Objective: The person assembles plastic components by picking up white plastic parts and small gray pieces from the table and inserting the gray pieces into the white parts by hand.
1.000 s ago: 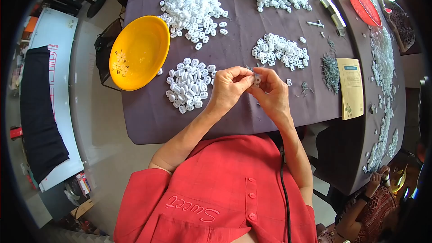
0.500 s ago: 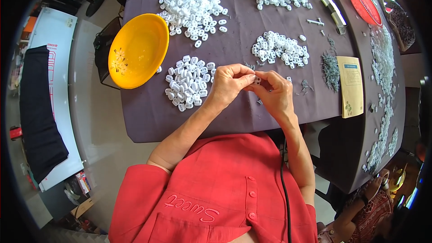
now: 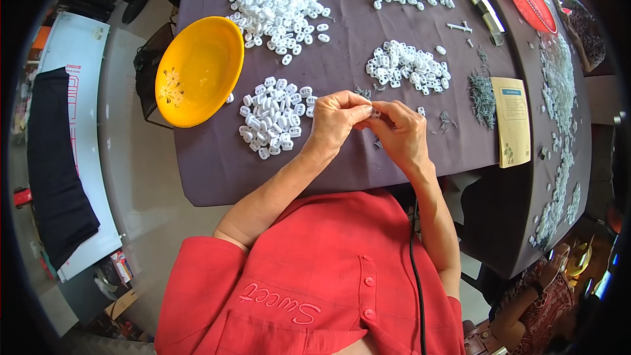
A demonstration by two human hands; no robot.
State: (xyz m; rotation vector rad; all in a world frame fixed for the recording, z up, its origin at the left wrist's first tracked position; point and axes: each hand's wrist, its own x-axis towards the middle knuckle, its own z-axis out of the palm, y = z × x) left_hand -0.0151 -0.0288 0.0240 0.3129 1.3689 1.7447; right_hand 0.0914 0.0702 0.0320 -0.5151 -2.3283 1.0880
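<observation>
My left hand (image 3: 334, 121) and my right hand (image 3: 405, 133) meet fingertip to fingertip over the near part of the table. Between my right thumb and forefinger shows a small white oval plastic piece with dark holes (image 3: 376, 113). The left thumb and forefinger are pinched right against it; what lies between them is hidden. Left of my hands is a pile of white oval pieces with dark slots (image 3: 273, 118). Just beyond them lies a heap of flat white two-holed pieces (image 3: 407, 66). Tiny grey parts (image 3: 362, 92) are scattered close to the fingers.
A yellow basin (image 3: 227, 66) stands at the table's left edge. Bigger white heaps (image 3: 276, 6) lie farther back. To the right are a grey pile of small parts (image 3: 483, 100), a tan booklet (image 3: 513, 125) and a red basket (image 3: 531, 5). Other people sit at far left and lower right.
The view has shifted slightly, so the table things sit a little higher. My hands stay together, fingertips pinched; the white piece has turned a little and shows less.
</observation>
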